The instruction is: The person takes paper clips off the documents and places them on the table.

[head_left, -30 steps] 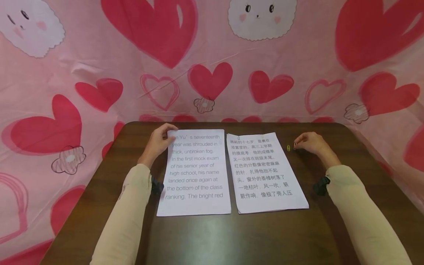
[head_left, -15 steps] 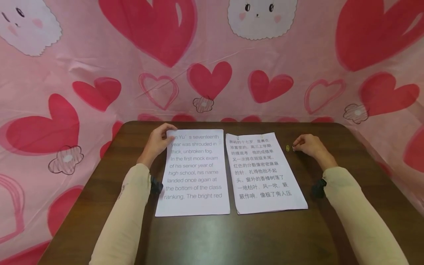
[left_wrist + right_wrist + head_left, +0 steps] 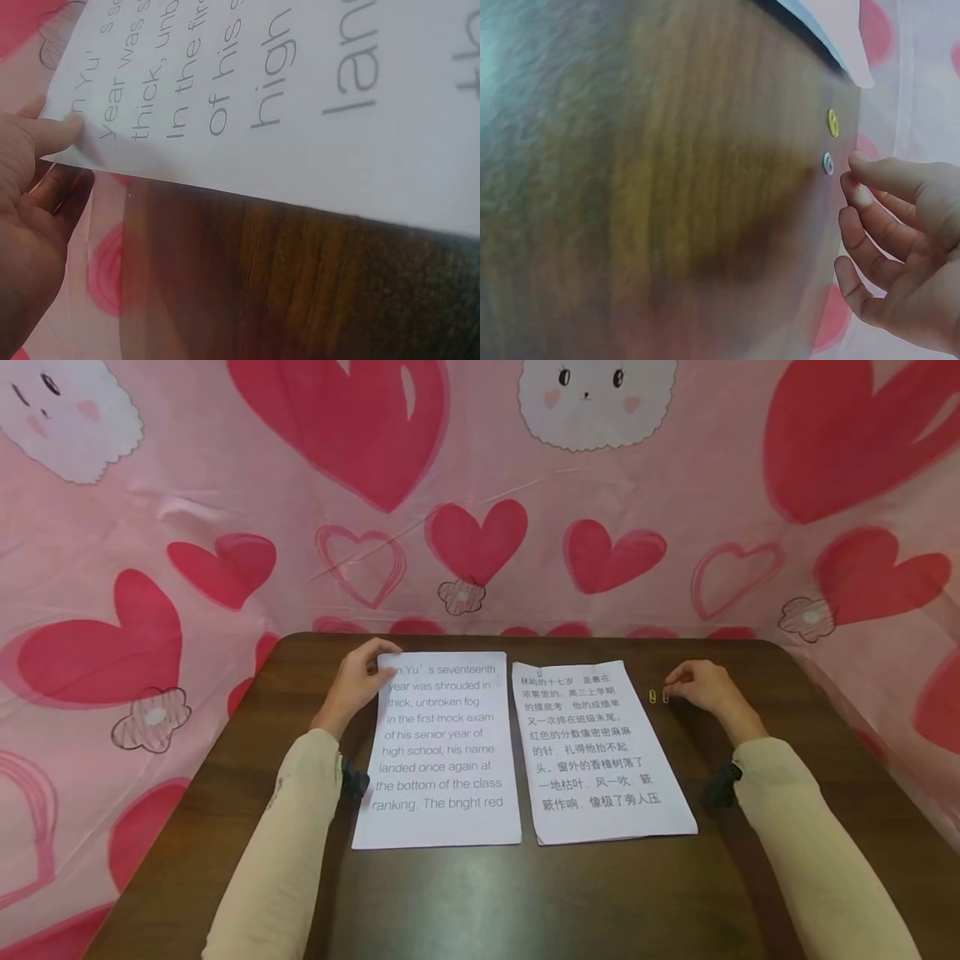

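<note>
In the head view my left hand (image 3: 358, 681) pinches the top left corner of a white sheet of paper (image 3: 438, 831) with large English print. The left wrist view has the thumb (image 3: 60, 133) on top of the sheet and fingers below its edge. To the right lies another paper (image 3: 615, 822) with Chinese print. Beyond it a yellow paper clip (image 3: 652, 696) and a whitish paper clip (image 3: 828, 163) lie side by side on the table. My right hand (image 3: 904, 232) hovers just beside the whitish clip, fingers loosely curled, with a small gap between clip and fingertips in the right wrist view.
Both papers lie on a dark brown wooden table (image 3: 465, 902). Two clips, one dark (image 3: 539, 672) and one yellowish (image 3: 594, 669), sit on the top edge of the Chinese paper. A pink cloth (image 3: 570, 485) with red hearts hangs behind and at the sides.
More of the whitish clip shows beside the yellow one, where the right fingertips covered it before. The right hand has shifted only slightly. The left hand keeps its grip on the paper's corner.
</note>
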Tool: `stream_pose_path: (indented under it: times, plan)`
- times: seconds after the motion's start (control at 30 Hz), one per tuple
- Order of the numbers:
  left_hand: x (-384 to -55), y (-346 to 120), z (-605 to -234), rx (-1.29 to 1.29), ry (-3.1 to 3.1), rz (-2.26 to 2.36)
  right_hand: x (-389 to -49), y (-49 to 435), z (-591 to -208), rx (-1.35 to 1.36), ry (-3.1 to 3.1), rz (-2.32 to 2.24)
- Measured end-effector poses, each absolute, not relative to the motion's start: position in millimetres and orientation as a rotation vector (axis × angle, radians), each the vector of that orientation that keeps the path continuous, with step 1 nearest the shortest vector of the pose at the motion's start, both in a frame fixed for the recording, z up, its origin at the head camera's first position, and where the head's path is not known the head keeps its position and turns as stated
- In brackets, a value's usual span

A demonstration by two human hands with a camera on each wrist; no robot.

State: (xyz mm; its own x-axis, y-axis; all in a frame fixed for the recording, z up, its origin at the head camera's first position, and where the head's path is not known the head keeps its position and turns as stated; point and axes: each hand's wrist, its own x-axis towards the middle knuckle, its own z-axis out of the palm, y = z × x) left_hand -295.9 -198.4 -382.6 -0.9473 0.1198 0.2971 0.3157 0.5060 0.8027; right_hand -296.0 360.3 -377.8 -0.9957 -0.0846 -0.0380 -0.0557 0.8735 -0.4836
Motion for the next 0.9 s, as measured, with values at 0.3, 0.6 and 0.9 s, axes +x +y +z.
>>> stream_pose_path:
  times: [0.3,0.6,0.9]
  plan:
    - [-294.9,-198.2,-382.4,-0.340,-2.564,-1.410,-295.8,348.3,-370.8,-0.112,3.013,-0.778]
    - [-293.9,-198.0,-381.8,-0.307,-2.593,-1.377,-295.7,336.4,-368.0,-0.114,3.029,-0.808]
    - [-295.2,-197.9,-383.4,-0.290,-2.609,-1.357,-298.9,321.9,-362.2,-0.179,3.073,-0.858]
